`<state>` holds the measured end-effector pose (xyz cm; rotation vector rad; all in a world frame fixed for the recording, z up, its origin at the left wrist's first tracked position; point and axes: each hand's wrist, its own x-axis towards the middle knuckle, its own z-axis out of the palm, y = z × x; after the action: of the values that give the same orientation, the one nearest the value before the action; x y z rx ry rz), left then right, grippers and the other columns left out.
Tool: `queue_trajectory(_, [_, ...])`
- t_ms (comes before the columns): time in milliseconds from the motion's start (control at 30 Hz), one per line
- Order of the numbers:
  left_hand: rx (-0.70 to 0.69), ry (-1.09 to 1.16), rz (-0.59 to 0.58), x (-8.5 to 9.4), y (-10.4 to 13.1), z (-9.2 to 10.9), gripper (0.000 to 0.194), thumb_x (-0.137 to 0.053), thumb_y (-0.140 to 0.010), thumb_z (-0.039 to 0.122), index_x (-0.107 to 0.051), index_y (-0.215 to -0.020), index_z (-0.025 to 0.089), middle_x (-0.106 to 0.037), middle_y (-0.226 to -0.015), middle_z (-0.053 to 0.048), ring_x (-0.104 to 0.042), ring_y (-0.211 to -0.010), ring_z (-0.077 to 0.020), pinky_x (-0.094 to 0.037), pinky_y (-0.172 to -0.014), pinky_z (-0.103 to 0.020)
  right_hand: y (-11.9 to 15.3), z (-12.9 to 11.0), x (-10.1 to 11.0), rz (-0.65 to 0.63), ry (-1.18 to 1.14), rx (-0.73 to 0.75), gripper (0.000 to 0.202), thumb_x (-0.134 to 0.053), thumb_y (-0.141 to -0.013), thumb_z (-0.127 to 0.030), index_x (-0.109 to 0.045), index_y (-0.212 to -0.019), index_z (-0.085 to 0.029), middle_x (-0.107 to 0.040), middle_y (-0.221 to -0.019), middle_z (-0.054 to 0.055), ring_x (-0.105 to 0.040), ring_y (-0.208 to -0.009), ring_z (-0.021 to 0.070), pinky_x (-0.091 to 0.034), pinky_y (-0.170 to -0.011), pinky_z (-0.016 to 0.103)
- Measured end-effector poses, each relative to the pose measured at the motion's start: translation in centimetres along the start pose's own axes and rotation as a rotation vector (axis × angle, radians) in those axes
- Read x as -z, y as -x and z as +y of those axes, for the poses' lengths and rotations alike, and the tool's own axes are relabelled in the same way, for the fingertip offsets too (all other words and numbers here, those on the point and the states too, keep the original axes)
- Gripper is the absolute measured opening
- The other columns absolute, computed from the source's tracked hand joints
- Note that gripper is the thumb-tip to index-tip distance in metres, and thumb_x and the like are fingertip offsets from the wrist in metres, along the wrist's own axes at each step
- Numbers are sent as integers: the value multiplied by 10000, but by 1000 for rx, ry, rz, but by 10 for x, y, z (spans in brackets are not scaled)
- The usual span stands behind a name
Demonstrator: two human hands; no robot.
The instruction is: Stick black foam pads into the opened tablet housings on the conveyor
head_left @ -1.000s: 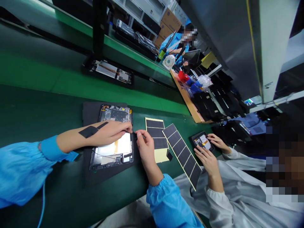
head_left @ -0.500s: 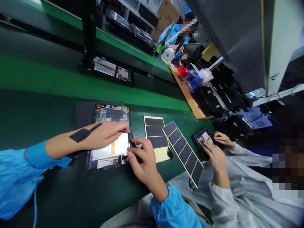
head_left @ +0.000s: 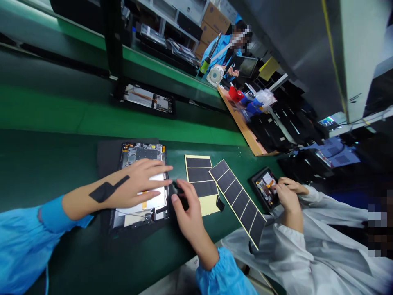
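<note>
An opened tablet [head_left: 144,153], its circuit board and pale battery exposed, lies on a dark mat [head_left: 107,157]. My left hand [head_left: 141,184] is spread flat over its middle, fingers stretched toward the right edge and holding nothing. Black tape pieces [head_left: 102,191] stick to the back of that wrist and hand. Just right of the tablet, my right hand [head_left: 190,209] is curled with thumb and fingers close together. Something small and dark shows at its fingertips, too unclear to name. Beside it are two sheets of black adhesive pieces, one upright [head_left: 201,175] and one slanted [head_left: 239,200].
On the right, a co-worker's hands [head_left: 290,194] work on a smaller opened device [head_left: 265,186]. Another open device [head_left: 149,98] sits at the back of the green bench. A wooden-edged board [head_left: 238,123] holds bins and dark panels. Another person sits beyond a small fan [head_left: 215,76].
My left hand has opened from bent fingers at the tablet's right edge to a flat spread. My right hand has drawn slightly away from that edge. The view has shifted a little.
</note>
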<state>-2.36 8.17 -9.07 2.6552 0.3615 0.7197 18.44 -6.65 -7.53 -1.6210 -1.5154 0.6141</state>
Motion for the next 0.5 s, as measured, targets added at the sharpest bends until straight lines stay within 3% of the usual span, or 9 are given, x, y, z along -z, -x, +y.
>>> queue_trajectory(100, [3,-138,-14,-4,-2,2,345,-509,-1033,352,-693,-1323,340,-490,-1599,-56,-422,-1497,-376,-315,-1221,-646,4,3,-7,-37,17,-53,415,-633,-944,-287,-644,-1351,-204,-632,-1387,160,-609,-1299,299,-501,-1112,471])
queue_trajectory(200, [146,-224,26,-9,-1,7,399,-450,-1032,310,-679,-1357,339,-505,-1585,-62,-417,-1509,-341,-287,-1252,-620,-1,-5,-10,-51,69,-110,392,-686,-870,-274,-675,-1253,-188,-674,-1282,160,-647,-1215,325,-507,-1079,479])
queue_trajectory(267, [309,-312,131,-17,9,10,512,-450,-1017,367,-533,-1516,289,-451,-1618,-103,-362,-1537,-366,-234,-1267,-647,-9,-13,-9,-87,108,-230,387,-733,-802,-276,-687,-1174,-177,-699,-1189,160,-665,-1149,351,-521,-1020,481])
queue_trajectory(333, [560,-382,322,-31,31,10,680,-444,-1001,421,-256,-1647,325,-317,-1690,-97,-214,-1587,-401,-140,-1247,-747,-19,-20,-8,-149,109,-368,468,-776,-736,-277,-675,-1178,-164,-709,-1145,156,-674,-1110,362,-519,-978,470])
queue_trajectory(400, [813,-341,524,-51,62,5,814,-426,-989,485,2,-1667,346,-145,-1742,-99,-118,-1595,-436,-183,-1199,-816,-28,-24,-9,-192,63,-475,632,-819,-675,-285,-635,-1266,-158,-713,-1144,152,-682,-1093,361,-513,-948,449])
queue_trajectory(433, [897,-271,587,-62,78,1,807,-395,-991,492,42,-1659,373,-127,-1747,-92,-147,-1585,-448,-217,-1185,-827,-31,-25,-10,-186,27,-507,682,-844,-638,-295,-629,-1271,-161,-714,-1142,147,-685,-1087,360,-509,-936,438])
queue_trajectory(500, [1021,-31,585,-78,100,-6,833,-465,-954,505,-13,-1651,436,-205,-1737,-37,-201,-1574,-427,-339,-1207,-731,-39,-26,-13,-144,-126,-570,596,-888,-555,-304,-676,-1095,-169,-725,-1058,124,-691,-1056,359,-506,-905,417])
